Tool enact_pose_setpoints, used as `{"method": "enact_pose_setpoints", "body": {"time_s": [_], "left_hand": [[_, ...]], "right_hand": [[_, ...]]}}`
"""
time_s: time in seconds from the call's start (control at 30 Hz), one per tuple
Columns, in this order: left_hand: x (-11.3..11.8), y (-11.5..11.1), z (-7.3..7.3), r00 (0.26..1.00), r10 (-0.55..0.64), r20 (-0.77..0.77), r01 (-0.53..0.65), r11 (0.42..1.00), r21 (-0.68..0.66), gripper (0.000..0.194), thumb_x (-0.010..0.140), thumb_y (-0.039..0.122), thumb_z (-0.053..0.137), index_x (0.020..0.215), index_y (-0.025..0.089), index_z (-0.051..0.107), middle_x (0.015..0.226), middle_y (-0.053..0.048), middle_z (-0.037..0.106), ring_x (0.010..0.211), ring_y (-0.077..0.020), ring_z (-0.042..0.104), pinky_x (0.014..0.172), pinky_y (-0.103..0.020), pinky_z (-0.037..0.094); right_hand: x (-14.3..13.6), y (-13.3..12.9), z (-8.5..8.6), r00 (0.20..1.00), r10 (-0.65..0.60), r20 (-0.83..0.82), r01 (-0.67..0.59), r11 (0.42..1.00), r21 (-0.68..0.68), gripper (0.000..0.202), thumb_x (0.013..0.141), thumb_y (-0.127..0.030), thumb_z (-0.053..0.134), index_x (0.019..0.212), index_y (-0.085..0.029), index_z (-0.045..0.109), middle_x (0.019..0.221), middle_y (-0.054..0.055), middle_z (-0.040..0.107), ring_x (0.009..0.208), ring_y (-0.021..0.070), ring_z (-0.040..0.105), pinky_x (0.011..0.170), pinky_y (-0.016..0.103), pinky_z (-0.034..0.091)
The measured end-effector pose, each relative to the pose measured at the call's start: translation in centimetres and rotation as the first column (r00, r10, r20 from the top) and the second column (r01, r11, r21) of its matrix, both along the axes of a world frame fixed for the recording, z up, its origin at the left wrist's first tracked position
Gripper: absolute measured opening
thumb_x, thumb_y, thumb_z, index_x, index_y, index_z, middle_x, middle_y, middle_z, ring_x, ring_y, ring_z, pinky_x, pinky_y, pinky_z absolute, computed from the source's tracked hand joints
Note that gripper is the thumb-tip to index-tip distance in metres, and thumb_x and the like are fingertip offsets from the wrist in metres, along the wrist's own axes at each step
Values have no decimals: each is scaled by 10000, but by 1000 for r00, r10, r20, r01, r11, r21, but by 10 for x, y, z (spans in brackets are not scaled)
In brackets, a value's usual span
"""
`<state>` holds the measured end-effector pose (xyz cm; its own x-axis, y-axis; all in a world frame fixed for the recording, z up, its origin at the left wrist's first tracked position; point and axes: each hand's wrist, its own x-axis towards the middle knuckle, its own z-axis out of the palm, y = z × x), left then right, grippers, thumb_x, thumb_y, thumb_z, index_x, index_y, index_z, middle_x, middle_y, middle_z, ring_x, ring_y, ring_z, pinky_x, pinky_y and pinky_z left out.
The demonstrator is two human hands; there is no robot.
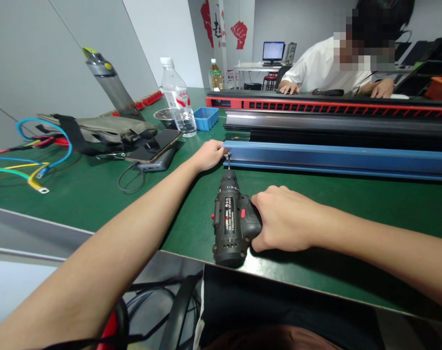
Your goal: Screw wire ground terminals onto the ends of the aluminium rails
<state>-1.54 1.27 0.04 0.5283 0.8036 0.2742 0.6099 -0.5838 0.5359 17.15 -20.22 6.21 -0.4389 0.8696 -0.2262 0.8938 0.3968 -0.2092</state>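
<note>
My right hand (283, 219) is wrapped around the handle of a black cordless drill (230, 218) with red details. The drill lies level over the green table, its bit pointing away from me. That bit (229, 162) reaches the left end of a long blue metal rail (337, 158). At this same end, my left hand (209, 155) is closed on the rail, with its fingertips partly hidden behind the edge. A small brassy piece shows between the fingers and the bit, too small to name.
Behind the blue rail lie a grey rail (315, 119) and a red-and-black slotted strip (333, 105). To the left are a water bottle (179, 97), a blue bin (206, 119), a phone (155, 146), a grey bag (108, 127) and cables (27, 177). A person in white (323, 63) sits opposite.
</note>
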Motion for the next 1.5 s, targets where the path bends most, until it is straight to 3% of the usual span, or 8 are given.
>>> {"method": "enact_pose_setpoints", "body": {"time_s": [0.4,0.9,1.5], "left_hand": [[0,0,1,999,32,-12,-32,999,11,370,861,367,472,545,176,451,565,15,439,600,-123,392,594,-243,305],[0,0,-1,999,-24,23,23,999,32,379,879,379,448,553,190,422,550,18,403,586,-117,359,573,-251,267],[1,-1,0,1000,13,4,-13,1000,8,356,855,386,441,555,197,404,566,20,396,599,-126,366,597,-261,268]], "right_hand": [[0,2,-1,999,11,-32,-11,1000,10,298,606,-478,732,705,-206,660,653,59,677,553,208,608,473,279,343],[0,1,-1,1000,17,9,-17,1000,3,320,625,-496,714,756,-205,708,737,88,719,619,245,649,502,309,381],[-1,1,-1,1000,9,22,-9,1000,9,368,612,-534,702,778,-206,703,745,91,721,615,251,655,506,305,394]]}}
